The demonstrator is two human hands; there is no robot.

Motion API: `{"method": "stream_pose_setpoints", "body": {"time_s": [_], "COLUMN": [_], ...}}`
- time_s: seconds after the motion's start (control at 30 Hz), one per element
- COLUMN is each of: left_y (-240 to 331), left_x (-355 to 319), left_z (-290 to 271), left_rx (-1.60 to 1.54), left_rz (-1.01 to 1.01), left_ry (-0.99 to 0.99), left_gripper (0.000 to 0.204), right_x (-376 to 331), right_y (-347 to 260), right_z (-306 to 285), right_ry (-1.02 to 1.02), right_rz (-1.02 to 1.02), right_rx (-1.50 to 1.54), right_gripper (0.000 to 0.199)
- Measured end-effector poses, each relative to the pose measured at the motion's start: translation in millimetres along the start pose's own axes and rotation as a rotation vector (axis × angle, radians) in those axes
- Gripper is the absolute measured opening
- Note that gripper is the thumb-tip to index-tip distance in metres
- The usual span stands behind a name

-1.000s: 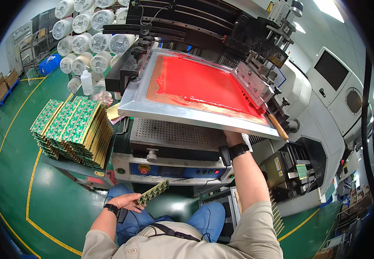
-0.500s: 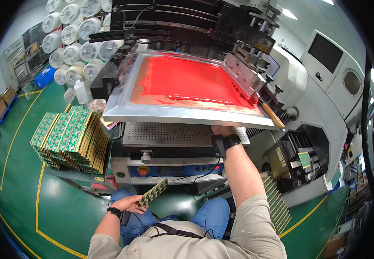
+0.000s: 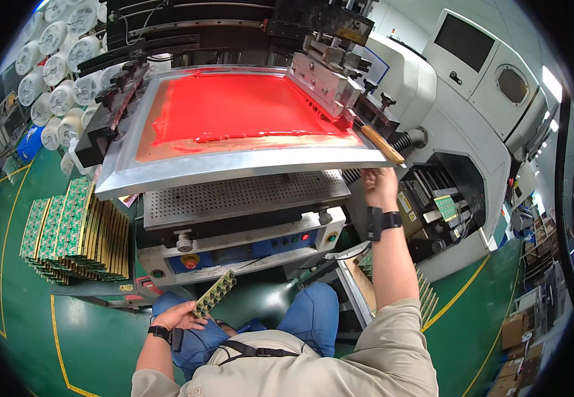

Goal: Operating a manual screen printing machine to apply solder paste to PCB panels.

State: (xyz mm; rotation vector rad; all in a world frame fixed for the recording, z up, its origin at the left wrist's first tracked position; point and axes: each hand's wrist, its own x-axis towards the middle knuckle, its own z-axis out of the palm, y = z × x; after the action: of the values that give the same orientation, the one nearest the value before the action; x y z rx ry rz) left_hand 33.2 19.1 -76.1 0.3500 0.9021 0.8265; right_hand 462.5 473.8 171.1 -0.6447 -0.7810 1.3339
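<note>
Low over my lap, my left hand [image 3: 182,317] grips a green-and-gold circuit board panel [image 3: 215,292] by its lower end, thumb on top. My right hand [image 3: 380,187] is raised by the right front corner of a silver screen-printing frame [image 3: 247,164]. Its fingertips are up at the frame's underside and partly hidden, so how far they are closed is unclear. Red ink [image 3: 247,109] covers the mesh. A wooden-handled spatula [image 3: 383,144] rests at the frame's right end, just above my right hand. Beneath the frame lies a perforated metal printing bed [image 3: 247,198].
Stacked circuit board panels [image 3: 78,228] stand on a bench at the left; more panels [image 3: 427,298] are at the right by my elbow. A squeegee head [image 3: 323,86] sits over the ink. A red stop button [image 3: 190,261] is on the front panel. A white machine [image 3: 459,132] stands at right.
My right hand has come out from under the frame, moving right to its corner. My left hand still holds the circuit board panel. The whole view has shifted to the right.
</note>
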Motion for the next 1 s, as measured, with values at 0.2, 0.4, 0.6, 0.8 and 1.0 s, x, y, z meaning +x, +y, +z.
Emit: {"method": "stream_pose_setpoints", "body": {"time_s": [0.2, 0.4, 0.6, 0.8, 1.0], "left_y": [2.3, 4.5, 37.3, 112.6, 170.8], "left_x": [5.4, -4.8, -42.8, -103.4, -127.4], "left_z": [4.0, 25.1, 82.8, 179.9, 237.6], "left_rx": [0.062, 0.297, 0.594, 0.981, 1.586], "left_rz": [-0.024, -0.012, 0.155, 0.326, 0.71], "left_ry": [-0.028, -0.009, -0.017, 0.127, 0.333], "left_gripper": [0.055, 0.053, 0.057, 0.066, 0.075], "right_x": [8.5, 11.0, 17.9, 17.4, 2.2], "right_y": [-35.5, 11.5, 79.3, 119.0, 121.9], "right_z": [-66.0, -118.8, -179.0, -187.8, -181.7], "right_ry": [0.266, 0.24, -0.104, -0.016, 0.048], "right_rz": [-0.246, -0.135, 0.39, 0.542, 0.456], "right_rx": [-0.395, -0.657, -0.399, -0.36, -0.408], "right_gripper": [0.009, 0.01, 0.008, 0.009, 0.011]}}
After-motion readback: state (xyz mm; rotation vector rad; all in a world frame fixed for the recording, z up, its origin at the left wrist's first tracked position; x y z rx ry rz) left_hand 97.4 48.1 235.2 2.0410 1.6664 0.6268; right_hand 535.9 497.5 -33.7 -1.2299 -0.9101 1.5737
